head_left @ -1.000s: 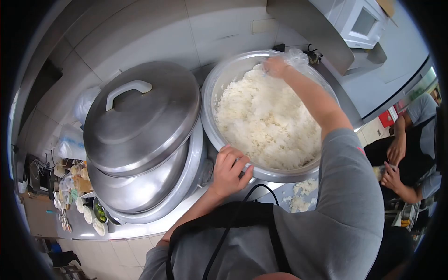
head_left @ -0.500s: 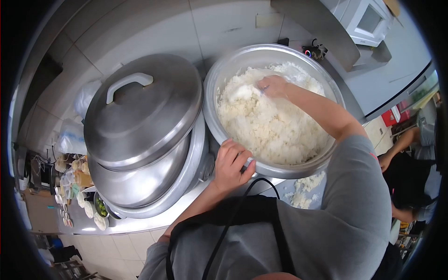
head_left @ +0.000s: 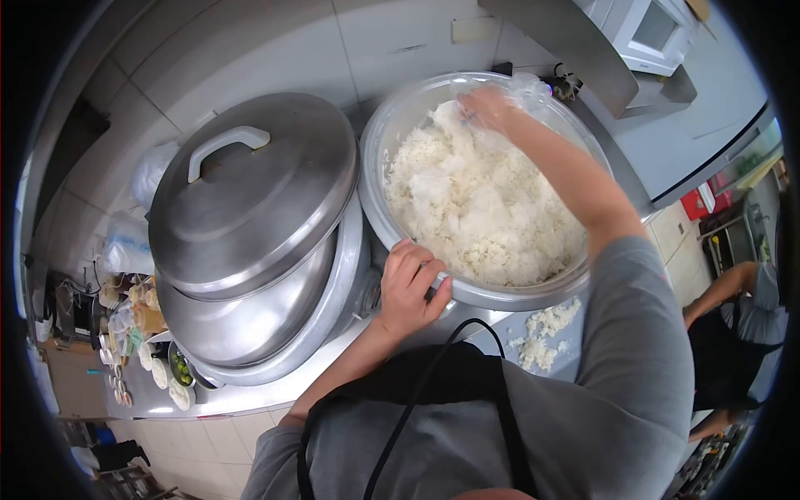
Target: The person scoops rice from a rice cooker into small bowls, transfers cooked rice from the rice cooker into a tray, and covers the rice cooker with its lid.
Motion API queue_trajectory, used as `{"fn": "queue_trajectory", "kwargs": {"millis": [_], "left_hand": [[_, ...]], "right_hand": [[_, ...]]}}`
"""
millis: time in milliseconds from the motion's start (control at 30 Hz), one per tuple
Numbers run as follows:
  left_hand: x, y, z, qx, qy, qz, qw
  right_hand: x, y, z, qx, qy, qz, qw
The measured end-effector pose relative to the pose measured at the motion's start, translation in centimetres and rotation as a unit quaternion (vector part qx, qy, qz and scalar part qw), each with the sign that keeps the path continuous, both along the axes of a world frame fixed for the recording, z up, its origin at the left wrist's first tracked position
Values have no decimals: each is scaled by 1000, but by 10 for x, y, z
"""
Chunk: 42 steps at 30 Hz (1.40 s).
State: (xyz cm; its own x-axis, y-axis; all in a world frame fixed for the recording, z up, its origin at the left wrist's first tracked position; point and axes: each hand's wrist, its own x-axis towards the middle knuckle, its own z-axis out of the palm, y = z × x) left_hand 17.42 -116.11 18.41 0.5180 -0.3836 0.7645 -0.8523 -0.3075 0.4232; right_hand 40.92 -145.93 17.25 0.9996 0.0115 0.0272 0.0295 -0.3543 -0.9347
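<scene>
1. Head view: steel counter [head_left: 242, 402] runs along the tiled wall [head_left: 275, 50]; its front edge faces the person.
2. Lidded pot [head_left: 340, 302] stands on the counter, left of the rice pot. Upper lid [head_left: 242, 217], white-handled, lies tilted over a lower lid [head_left: 250, 332].
3. Rice pot [head_left: 372, 193], wide and open, stands toward the counter's back edge, just beside the lidded pot.
4. White rice [head_left: 483, 200] fills much of the rice pot, heaped unevenly.
5. Left hand [head_left: 410, 282] at the rice pot's near-left rim: fingers bent over the rim, close together, thumb set apart below; rim clasped between.
6. Right hand [head_left: 487, 108] inside the far rim, above the rice. Motion blur; cannot tell whether its fingers are spread, pressed together or pinching.
7. Clear plastic [head_left: 530, 88] at the far rim, beside the right hand; contact unclear.
8. Loose rice clumps [head_left: 557, 318] on a grey surface, near side of the rice pot.
9. Bowl of green pieces [head_left: 181, 368] near the counter's front-left corner.
</scene>
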Motion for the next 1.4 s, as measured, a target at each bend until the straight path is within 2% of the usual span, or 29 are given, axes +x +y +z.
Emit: {"fn": "queue_trajectory", "kwargs": {"millis": [33,67,133,167,233,333,367,400,433,500,600,667,700,733,767,800,867,933,967,1067,1133,1167,1233,1400], "left_hand": [[0,0,0,1,0,0,1000],[1,1,1,4,-2,2,1000],[1,1,2,1,-3,-6,1000],[1,1,1,2,-2,-4,1000],[2,1,1,1,-5,-11,1000],[2,0,3,-10,-14,-8,1000],[2,0,3,-10,-15,-9,1000],[3,0,2,-11,-14,-8,1000],[2,0,2,-13,-14,-7,1000],[3,0,3,-12,-13,-5,1000],[1,1,2,-9,-11,-2,1000],[1,0,2,-10,-8,-11,1000],[1,0,2,-7,-9,-7,1000],[0,0,2,-2,-9,-3,1000],[0,0,1,-3,-6,-11,1000],[0,-1,1,-3,-9,-7,1000],[1,0,1,4,-20,-4,1000],[1,1,0,2,-17,-9,1000],[1,0,-1,0,-16,-5,1000],[0,0,-1,-1,-16,-9,1000],[0,0,-3,-1,-18,-10,1000],[0,1,-3,-1,-18,-9,1000],[0,0,-4,-1,-15,-9,1000],[0,1,-5,-8,-10,-10,1000]], "right_hand": [[13,-2,-19,2,-1,2,1000],[23,-3,-36,-191,-124,-6,974],[35,2,-41,-371,-241,-12,896],[41,4,-42,-250,-104,33,962],[49,4,-45,-121,37,77,989],[57,2,-55,-253,-106,179,945],[33,26,-27,-437,-95,182,876],[9,44,-12,-604,-80,179,773],[-5,48,-32,-499,-110,208,834],[-24,58,-53,-386,-139,236,881],[-47,81,-45,-489,-113,258,825],[-77,82,-11,-497,41,272,823],[-95,81,3,-498,46,267,824],[-114,81,15,-529,-33,274,802],[-128,80,30,-557,-111,279,774],[-131,79,54,-617,-91,278,731],[-118,38,54,-562,-141,136,804],[-110,2,86,-609,-37,45,791],[-103,-29,80,-653,-60,4,755],[-85,-127,26,-817,-176,-20,549],[-109,-124,26,-936,-111,27,333],[-115,-123,22,-921,-81,27,380],[-124,-119,15,-903,-49,28,425],[-139,-107,9,-787,49,45,613]]}}
